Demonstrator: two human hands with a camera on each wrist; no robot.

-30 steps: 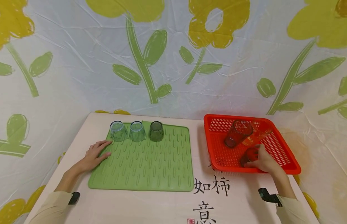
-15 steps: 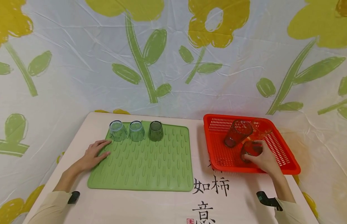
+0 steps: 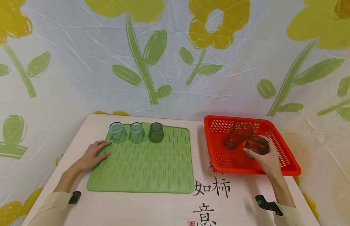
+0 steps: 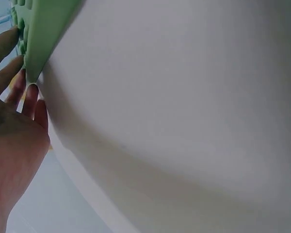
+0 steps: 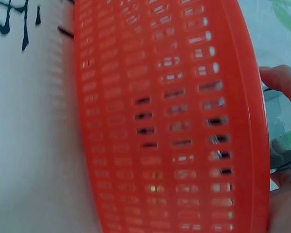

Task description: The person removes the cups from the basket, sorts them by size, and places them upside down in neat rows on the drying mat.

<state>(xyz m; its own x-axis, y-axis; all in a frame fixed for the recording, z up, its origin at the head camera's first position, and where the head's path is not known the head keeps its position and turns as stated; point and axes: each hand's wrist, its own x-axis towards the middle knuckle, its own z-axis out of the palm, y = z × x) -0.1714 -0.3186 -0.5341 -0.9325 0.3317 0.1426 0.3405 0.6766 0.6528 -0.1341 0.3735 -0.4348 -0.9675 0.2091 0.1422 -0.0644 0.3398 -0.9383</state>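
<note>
In the head view my right hand (image 3: 268, 158) grips a dark-tinted drinking glass (image 3: 257, 145) between thumb and fingers, over the red plastic basket (image 3: 240, 171). The right wrist view shows part of this glass (image 5: 283, 121) past the basket's rim, the rest cut off by the frame. My left hand (image 3: 92, 157) rests at the left edge of a green ridged mat (image 3: 141, 169), its fingers relaxed and fingertips on the border. Along the mat's back edge stand two pale blue glasses (image 3: 118, 133) and a grey glass (image 3: 156, 133) in a row.
Another glass (image 3: 232, 139) leans inside the basket, and a clear one (image 3: 262, 126) lies behind the held glass, partly hidden. The basket stands at the right of the pale table (image 3: 135, 208), which bears black written characters (image 3: 204, 215). A flowered cloth (image 3: 107, 40) hangs behind.
My right hand has raised the dark glass from the front of the basket and moved it back, tilting it. The left hand stays at the mat's edge.
</note>
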